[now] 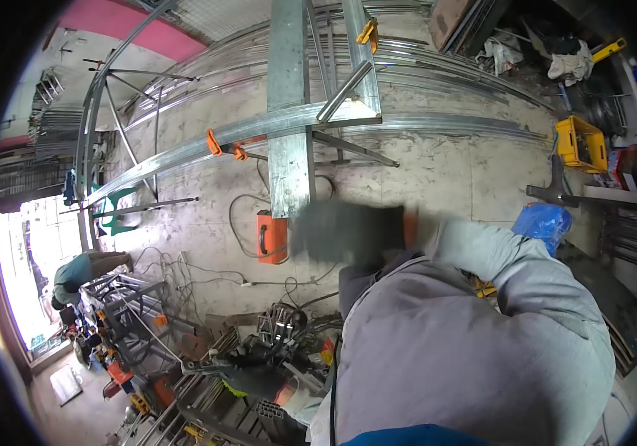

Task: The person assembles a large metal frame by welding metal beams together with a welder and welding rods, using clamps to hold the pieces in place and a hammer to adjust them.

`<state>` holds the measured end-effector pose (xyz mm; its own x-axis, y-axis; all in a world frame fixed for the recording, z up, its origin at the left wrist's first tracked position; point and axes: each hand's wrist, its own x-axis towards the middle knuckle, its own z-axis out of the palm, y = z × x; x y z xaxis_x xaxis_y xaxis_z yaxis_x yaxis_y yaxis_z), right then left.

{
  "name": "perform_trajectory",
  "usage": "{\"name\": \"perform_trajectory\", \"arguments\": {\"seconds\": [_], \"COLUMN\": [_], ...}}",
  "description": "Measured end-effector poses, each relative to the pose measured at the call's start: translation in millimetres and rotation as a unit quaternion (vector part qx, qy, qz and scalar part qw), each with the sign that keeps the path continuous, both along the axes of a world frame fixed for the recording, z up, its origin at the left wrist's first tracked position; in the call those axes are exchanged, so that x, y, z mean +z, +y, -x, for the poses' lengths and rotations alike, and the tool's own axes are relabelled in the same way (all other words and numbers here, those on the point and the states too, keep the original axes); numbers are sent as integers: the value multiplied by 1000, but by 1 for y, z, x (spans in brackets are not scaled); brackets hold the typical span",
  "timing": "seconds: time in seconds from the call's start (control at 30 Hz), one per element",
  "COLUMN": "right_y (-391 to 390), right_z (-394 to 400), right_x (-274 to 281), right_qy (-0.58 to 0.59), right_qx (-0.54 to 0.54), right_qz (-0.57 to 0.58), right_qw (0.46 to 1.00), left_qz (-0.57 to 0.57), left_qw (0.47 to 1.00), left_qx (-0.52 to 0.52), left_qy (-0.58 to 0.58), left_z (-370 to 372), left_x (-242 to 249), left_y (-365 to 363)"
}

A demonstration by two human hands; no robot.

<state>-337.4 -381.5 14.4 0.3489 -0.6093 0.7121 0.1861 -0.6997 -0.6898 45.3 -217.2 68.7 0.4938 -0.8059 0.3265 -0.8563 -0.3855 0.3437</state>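
My right hand [348, 232], in a dark glove with an orange-red cuff, is smeared by motion in the middle of the view. It is near the lower end of a wide galvanized steel beam [288, 178] and an orange toolbox-like case with a black handle [272, 236]. Whether it holds anything is not visible. At the lower left, my left hand [253, 380], also dark-gloved, reaches over a cluttered heap of tools and metal parts [281, 327]. Its fingers blend into the dark clutter.
Orange clamps [214, 143] sit on a long metal bar [207, 149] crossing the beam. Cables [207, 279] trail over the floor. A yellow crate [580, 144] and a blue plastic bag [543, 223] are at right. Another person [77, 275] bends over by the bright doorway.
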Motion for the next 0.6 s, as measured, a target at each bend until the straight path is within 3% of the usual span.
{"name": "perform_trajectory", "arguments": {"seconds": [0.03, 0.07, 0.1, 0.13, 0.17, 0.2, 0.23, 0.27, 0.3, 0.33, 0.37, 0.4, 0.43, 0.5, 0.53, 0.6], "right_y": [25, 45, 59, 63, 67, 73, 78, 82, 80, 78, 78, 77, 80, 82, 88, 96], "right_z": [-20, -27, -39, -48, -57, -62, -66, -67, -62, -54, -47, -42, -39, -32, -36, -31], "right_x": [19, 28, 27, 15, 3, -5, -11, -12, -2, 17, 29, 31, 33, 35, 25, 20], "right_qy": [-252, 114, 161, 196, 230, 230, 178, 127, 131, 152, 172, 166, 163, 194, 138, 125], "right_qx": [172, 84, 48, 46, 44, 44, 59, 75, 76, 132, 187, 206, 205, 216, 198, 183], "right_qz": [-51, -40, -15, -15, -15, -13, -79, -142, -135, -176, -218, -201, -201, -226, -244, -272], "right_qw": [951, 989, 986, 979, 972, 972, 979, 979, 979, 964, 942, 943, 944, 930, 939, 936], "left_qz": [5, 38, 68, 69, 136, 194, 198, 116, 19, -36, -91, -56, -147, -32, -33, -124], "left_qw": [1000, 997, 988, 988, 919, 787, 786, 907, 901, 943, 938, 928, 907, 922, 923, 907], "left_qx": [0, 6, 11, 10, -77, -159, -159, -314, -423, -318, -200, -270, -290, -288, -288, -282], "left_qy": [-3, 68, 139, 136, 362, 564, 564, 254, -93, 89, 268, 251, 268, 258, 255, 287], "left_z": [14, 31, 46, 58, 70, 81, 95, 111, 124, 141, 163, 187, 179, 197, 199, 205], "left_x": [11, 20, 27, 29, 30, 32, 40, 53, 63, 66, 68, 86, 83, 81, 84, 88], "left_y": [-2, -4, -5, -5, -5, -8, -17, -28, -34, -25, -15, -18, -19, -16, -19, -27]}}
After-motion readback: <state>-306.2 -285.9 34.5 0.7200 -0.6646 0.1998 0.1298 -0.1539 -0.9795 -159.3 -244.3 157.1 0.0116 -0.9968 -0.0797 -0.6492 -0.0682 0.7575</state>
